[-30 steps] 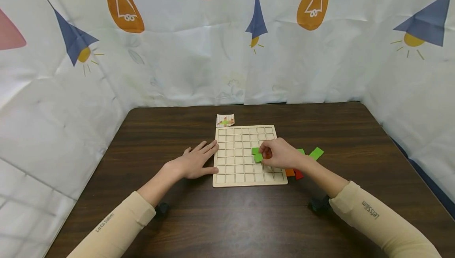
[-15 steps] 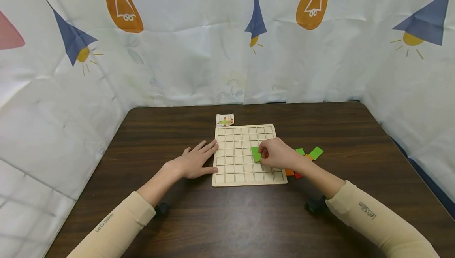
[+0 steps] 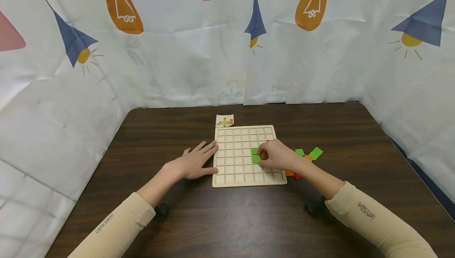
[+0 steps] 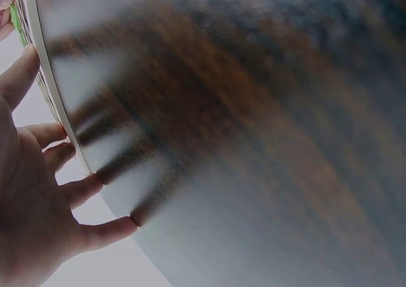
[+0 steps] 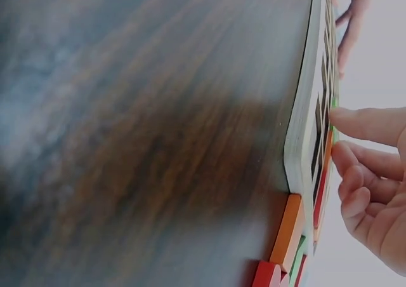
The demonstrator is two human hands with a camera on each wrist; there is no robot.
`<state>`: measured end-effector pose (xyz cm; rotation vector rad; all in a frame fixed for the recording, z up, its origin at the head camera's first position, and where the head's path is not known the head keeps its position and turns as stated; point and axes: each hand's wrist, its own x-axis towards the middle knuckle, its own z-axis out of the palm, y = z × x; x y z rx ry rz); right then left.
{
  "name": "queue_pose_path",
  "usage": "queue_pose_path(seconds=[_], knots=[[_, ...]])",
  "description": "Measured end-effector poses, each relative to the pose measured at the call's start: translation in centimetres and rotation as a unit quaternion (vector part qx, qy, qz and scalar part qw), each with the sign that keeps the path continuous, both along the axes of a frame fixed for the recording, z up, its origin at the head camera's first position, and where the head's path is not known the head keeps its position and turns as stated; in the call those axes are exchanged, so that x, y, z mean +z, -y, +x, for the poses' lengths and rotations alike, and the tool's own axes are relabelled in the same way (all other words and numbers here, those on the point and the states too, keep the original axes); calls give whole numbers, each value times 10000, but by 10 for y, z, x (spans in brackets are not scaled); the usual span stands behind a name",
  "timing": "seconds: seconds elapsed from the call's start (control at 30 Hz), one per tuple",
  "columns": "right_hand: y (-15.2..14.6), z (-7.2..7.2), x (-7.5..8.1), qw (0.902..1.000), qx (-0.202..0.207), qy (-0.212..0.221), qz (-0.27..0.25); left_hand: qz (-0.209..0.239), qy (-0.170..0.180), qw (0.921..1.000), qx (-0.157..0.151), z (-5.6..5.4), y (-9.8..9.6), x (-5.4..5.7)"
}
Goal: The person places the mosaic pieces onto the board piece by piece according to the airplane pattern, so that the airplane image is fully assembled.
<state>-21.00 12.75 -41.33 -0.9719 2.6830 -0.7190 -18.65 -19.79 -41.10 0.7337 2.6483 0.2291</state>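
A pale wooden grid board lies flat on the table. My left hand is spread out, its fingertips touching the board's left edge. My right hand is over the board's right half, thumb and index finger pinching at a green square tile, which sits flat in a grid cell. Directly behind it lies another green tile. A bit of red shows past the right hand. In the right wrist view, orange and red tiles lie on the board near the fingers; part of the layout is hidden.
Loose pieces lie right of the board: green tiles, orange ones and a red one, partly behind the right forearm. A small pattern card lies behind the board's back left corner. A printed curtain surrounds the dark table.
The nearer green tile has turned from slightly askew to straight in its cell under the right fingers. My left hand has stayed still at the board's edge.
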Motion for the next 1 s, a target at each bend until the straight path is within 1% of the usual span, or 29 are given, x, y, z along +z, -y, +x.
queue_pose_path(seconds=[0.17, 0.33, 0.53, 0.73, 1.0], knots=[[-3, 1, -1, 9999, 40, 12, -112, -34, -3, 10000, 22, 1, 1, 0], [-12, -2, -3, 9997, 51, 42, -243, -4, -9, 10000, 29, 1, 1, 0], [-29, -6, 4, 9990, -20, 93, -426, 0, 4, 10000, 10, 0, 0, 0], [-50, -11, 10, 9981, -222, 246, -519, -16, -44, 10000, 18, 0, 0, 1], [-83, -18, 4, 9955, -677, 467, -481, -31, -7, 10000, 37, 1, 0, 0]])
